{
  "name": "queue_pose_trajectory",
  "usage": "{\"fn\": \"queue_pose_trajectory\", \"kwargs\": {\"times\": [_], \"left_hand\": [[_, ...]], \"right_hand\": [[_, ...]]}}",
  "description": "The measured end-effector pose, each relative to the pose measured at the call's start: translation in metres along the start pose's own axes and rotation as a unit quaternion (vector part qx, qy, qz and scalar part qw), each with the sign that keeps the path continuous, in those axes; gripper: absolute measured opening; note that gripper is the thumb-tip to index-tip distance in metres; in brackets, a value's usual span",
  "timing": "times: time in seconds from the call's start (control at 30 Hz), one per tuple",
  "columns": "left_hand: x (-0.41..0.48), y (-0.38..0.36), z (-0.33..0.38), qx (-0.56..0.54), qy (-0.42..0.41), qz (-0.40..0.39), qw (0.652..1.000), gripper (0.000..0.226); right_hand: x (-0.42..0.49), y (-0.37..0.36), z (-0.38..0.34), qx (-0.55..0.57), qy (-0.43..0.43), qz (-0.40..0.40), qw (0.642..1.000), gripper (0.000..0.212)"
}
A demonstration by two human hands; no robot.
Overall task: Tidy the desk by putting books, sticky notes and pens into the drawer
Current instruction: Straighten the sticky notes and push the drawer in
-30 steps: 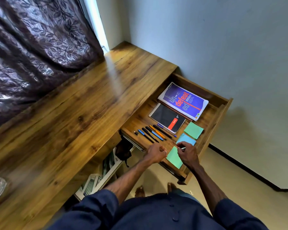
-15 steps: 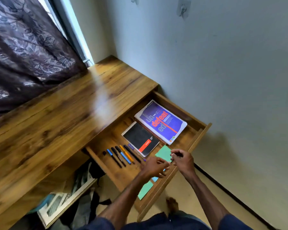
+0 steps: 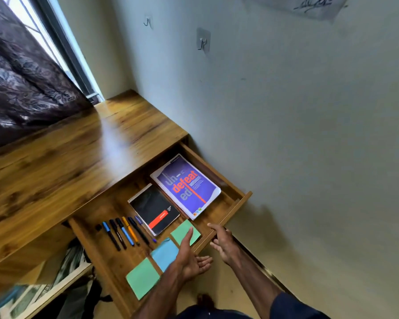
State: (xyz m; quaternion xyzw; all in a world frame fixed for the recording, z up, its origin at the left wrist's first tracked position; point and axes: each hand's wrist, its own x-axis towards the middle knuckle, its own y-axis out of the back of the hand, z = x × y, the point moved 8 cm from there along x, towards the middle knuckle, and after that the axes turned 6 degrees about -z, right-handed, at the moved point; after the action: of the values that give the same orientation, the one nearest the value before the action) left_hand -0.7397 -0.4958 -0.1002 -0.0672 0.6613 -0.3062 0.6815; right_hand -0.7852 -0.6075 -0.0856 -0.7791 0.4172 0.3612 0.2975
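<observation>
Since a second ago your hands have come off the sticky notes: left hand (image 3: 191, 256) is spread, palm up, over the drawer (image 3: 226, 218) front; right hand (image 3: 224, 244) is spread too, thumb at the front rail. Both empty, slightly apart.

Drawer contents: purple book (image 3: 186, 185), black notebook (image 3: 153, 209), row of pens (image 3: 124, 233), three sticky notes (image 3: 143, 277). Judgement: loading is done; only closing remains.

Desk top (image 3: 67, 162): bare glossy wood where visible. Room: patterned curtain (image 3: 25, 84) left, plain wall with an adhesive hook (image 3: 203, 41).
</observation>
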Motion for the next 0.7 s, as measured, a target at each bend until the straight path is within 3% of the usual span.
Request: {"fn": "queue_pose_trajectory", "kwargs": {"times": [0.23, 0.37, 0.5, 0.6, 0.7], "left_hand": [[-0.002, 0.013, 0.023, -0.012, -0.042, 0.018, 0.999, 0.117], [-0.006, 0.022, 0.038, -0.011, -0.070, 0.025, 0.997, 0.116], [-0.013, 0.029, 0.054, -0.028, -0.095, 0.039, 0.994, 0.113], [-0.019, 0.029, 0.068, -0.111, -0.126, 0.043, 0.985, 0.114], [-0.023, 0.034, 0.086, -0.243, -0.176, 0.047, 0.953, 0.115]], "right_hand": [[0.011, -0.019, -0.010, 0.002, -0.006, -0.037, 0.999, 0.039], [0.015, -0.036, -0.018, 0.021, -0.011, -0.051, 0.998, 0.060], [0.016, -0.056, -0.031, 0.028, -0.015, -0.066, 0.997, 0.066], [0.020, -0.071, -0.036, 0.053, -0.020, -0.078, 0.995, 0.072], [0.026, -0.091, -0.040, 0.069, -0.021, -0.085, 0.994, 0.077]]}}
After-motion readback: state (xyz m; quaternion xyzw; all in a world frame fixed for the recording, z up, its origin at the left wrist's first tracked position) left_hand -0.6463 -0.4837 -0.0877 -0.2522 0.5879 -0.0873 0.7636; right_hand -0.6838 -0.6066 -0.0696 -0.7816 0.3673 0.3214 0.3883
